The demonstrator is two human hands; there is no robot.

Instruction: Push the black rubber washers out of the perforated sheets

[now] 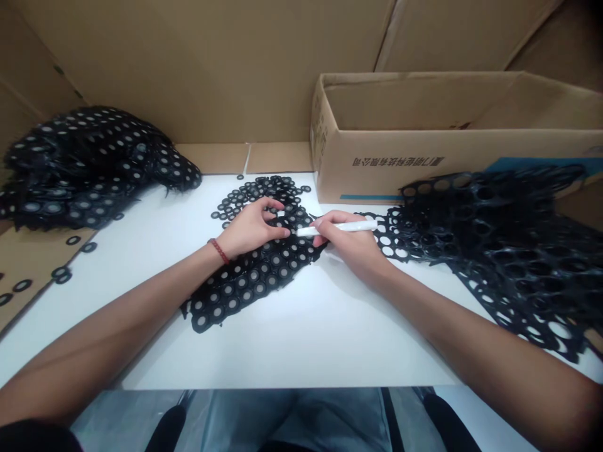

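Note:
A black rubber sheet [254, 276] with rows of moulded rings lies slantwise on the white tabletop. My left hand [252, 226], a red braided band at its wrist, grips the far part of this sheet between curved fingers and thumb. A white pen-shaped tool [339, 228] is held in my right hand [351, 242], its tip at the sheet close to my left thumb. Behind my left hand lies a pile of loose black rings [277, 188]. What the hidden fingers under the sheet do cannot be seen.
A heap of black ring sheets [89, 169] stands at the back left. Punched-out black sheet webbing [494, 238] is piled on the right before an open cardboard box [386, 163]. Stray rings [61, 274] lie along the left table edge. Cardboard walls rise behind.

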